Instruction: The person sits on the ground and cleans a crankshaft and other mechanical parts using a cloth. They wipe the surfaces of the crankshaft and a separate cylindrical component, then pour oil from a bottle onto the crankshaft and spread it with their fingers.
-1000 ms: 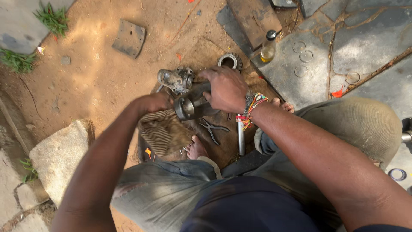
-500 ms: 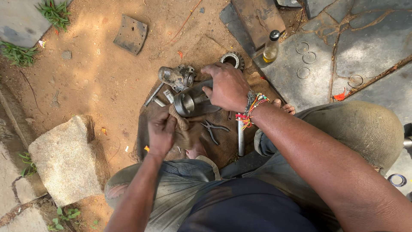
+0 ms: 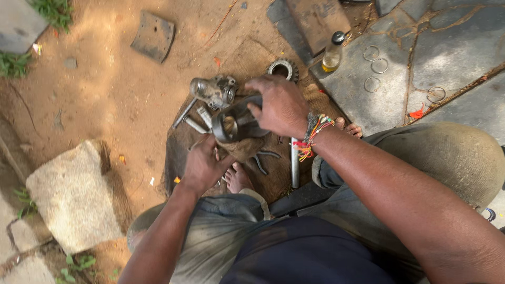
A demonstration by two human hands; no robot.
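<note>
My right hand (image 3: 279,105) grips a dark, greasy metal housing (image 3: 234,123) with a round opening, held above a brown mat (image 3: 184,152) on the ground. My left hand (image 3: 202,165) is lower, closed on a dirty brown rag (image 3: 239,150) that hangs just under the housing. A grey metal engine part (image 3: 213,90) lies on the mat just beyond the housing. Metal pins (image 3: 197,125) lie beside it. Pliers (image 3: 263,160) and a steel rod (image 3: 294,163) rest on the mat near my bare foot (image 3: 236,179).
A toothed bearing ring (image 3: 281,68) lies at the mat's far edge. A small bottle of yellow liquid (image 3: 331,52) and wire rings (image 3: 374,68) sit on stone slabs (image 3: 421,63) to the right. A stone block (image 3: 73,194) is on the left, a flat metal plate (image 3: 153,36) farther off.
My left hand left the housing, dropped toward the mat and closed on the rag. My right hand kept hold of the housing and tilted it.
</note>
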